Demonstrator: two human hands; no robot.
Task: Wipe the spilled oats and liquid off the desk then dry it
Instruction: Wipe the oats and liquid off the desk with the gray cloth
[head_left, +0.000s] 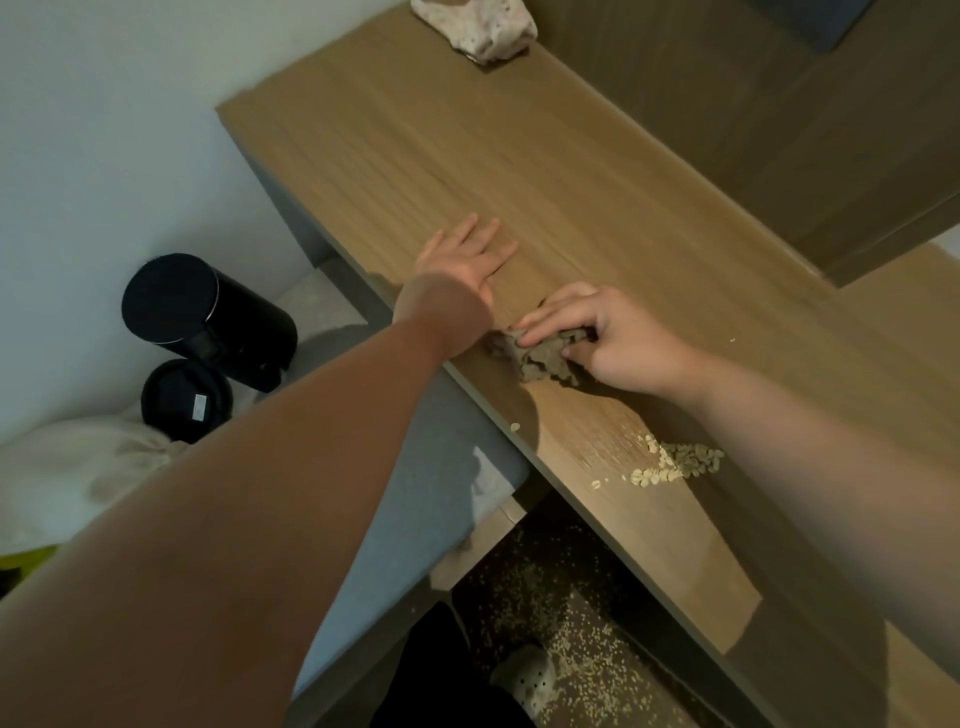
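A long wooden desk (519, 171) runs from the top centre down to the lower right. My right hand (608, 338) grips a crumpled grey-brown cloth (540, 358) pressed on the desk near its front edge. My left hand (467, 254) lies flat on the wood just beyond the cloth, fingers straight. A small pile of pale oats (675, 462) sits on the desk nearer to me, beside my right forearm, with single flakes close to the edge. A faint sheen shows on the wood around the pile.
A second cloth, pinkish and speckled (478, 26), lies at the desk's far end. A black cylindrical bin (208, 317) and its lid (184, 400) sit on the floor to the left. Many oats are scattered on the floor (582, 670) under the desk edge. A dark wooden cabinet (805, 130) borders the desk's right side.
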